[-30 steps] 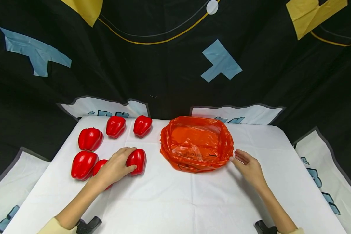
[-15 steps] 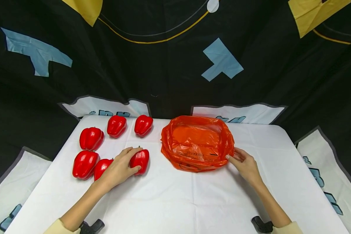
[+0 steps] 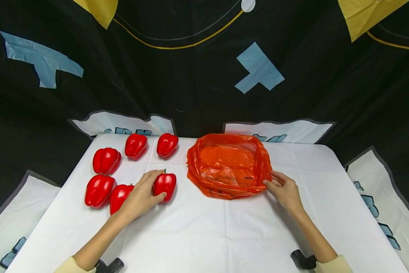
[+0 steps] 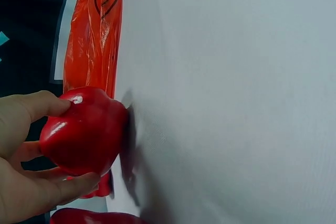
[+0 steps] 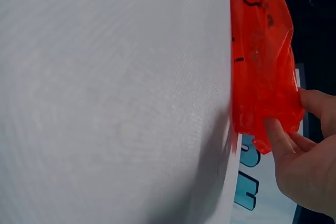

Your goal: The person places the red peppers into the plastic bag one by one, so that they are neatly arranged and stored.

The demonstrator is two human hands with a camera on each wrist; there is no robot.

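Since the earlier frame, the held pepper has shifted a little toward the bag with the left hand, and its stem has come into view. The right hand has closed from loosely touching the bag to pinching its right rim.

We see the left hand gripping the pepper between thumb and fingers, in front of the bag's left side and well in from the table's left edge. We cannot tell whether it touches the cloth.

We judge the pepper light, firm and slippery, since its skin is so glossy; a grip across its widest part, as here, seems surer than one on the thin stem. The bag looks like thin, limp film that would crumple or tear easily, best held at the rim.

The pepper's stem points at the table's far edge, and its long axis runs from there toward the near edge. The bag sits by the far edge, mouth up, its long axis along that edge. Five other peppers lie toward the far left corner.
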